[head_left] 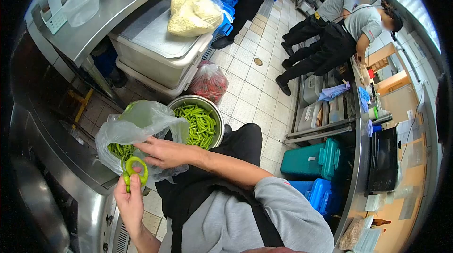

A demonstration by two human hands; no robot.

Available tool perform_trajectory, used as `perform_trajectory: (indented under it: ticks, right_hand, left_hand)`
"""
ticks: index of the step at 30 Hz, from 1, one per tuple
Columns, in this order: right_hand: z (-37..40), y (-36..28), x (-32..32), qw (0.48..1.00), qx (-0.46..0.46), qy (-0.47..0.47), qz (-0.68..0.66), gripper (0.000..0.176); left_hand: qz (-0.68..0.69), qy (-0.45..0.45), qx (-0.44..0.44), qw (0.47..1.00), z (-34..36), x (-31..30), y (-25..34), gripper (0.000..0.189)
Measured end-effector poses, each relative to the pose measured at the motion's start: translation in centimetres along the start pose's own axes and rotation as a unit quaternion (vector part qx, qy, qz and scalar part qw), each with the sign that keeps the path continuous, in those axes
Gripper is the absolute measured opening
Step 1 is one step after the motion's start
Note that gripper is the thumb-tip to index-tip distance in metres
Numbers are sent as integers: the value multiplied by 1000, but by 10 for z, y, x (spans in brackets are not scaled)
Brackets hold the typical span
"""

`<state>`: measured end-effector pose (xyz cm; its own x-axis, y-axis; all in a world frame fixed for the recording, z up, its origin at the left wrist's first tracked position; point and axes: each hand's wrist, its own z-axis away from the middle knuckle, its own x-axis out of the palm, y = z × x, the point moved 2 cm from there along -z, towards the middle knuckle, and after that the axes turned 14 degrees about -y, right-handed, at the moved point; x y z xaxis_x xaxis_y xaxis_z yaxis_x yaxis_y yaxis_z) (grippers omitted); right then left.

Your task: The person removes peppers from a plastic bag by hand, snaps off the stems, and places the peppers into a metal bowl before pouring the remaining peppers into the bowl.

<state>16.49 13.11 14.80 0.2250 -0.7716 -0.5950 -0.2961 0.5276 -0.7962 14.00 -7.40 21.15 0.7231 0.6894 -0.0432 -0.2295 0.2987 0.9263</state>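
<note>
My left hand is closed on green chili peppers, one of them curled into a ring, held just below the mouth of a clear plastic bag. More green chilies show inside that bag. Reaching across from the right, my right hand lies at the bag's opening with its fingers stretched out and apart; its fingertips are close to the held peppers. Beside the bag stands a metal bowl filled with green chilies.
A bag of red contents sits on the tiled floor behind the bowl. Lidded white bins carry a bag of pale yellow food. Steel counters flank both sides. Two people work at the right counter, above a green bin.
</note>
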Motion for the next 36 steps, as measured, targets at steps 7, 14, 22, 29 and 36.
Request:
perform_trajectory:
  ticks: [7, 14, 22, 29, 36]
  right_hand:
    - [21, 9, 4, 936, 36, -62, -345, 59]
    - [60, 14, 8, 845, 65, 8, -531, 61]
    - [108, 6, -3, 916, 68, 31, -395, 63]
    - [146, 31, 12, 755, 107, 240, -601, 38]
    - [177, 38, 21, 689, 75, 297, -656, 28]
  left_hand:
    - [-83, 23, 65, 994, -30, 10, -18, 30]
    - [-201, -97, 50, 973, -51, 49, 6, 25]
    - [-300, -165, 23, 939, -58, 86, 17, 23]
    - [-147, -240, 110, 953, -92, 131, -20, 47]
    - [-100, -269, -17, 958, -101, 145, -41, 28]
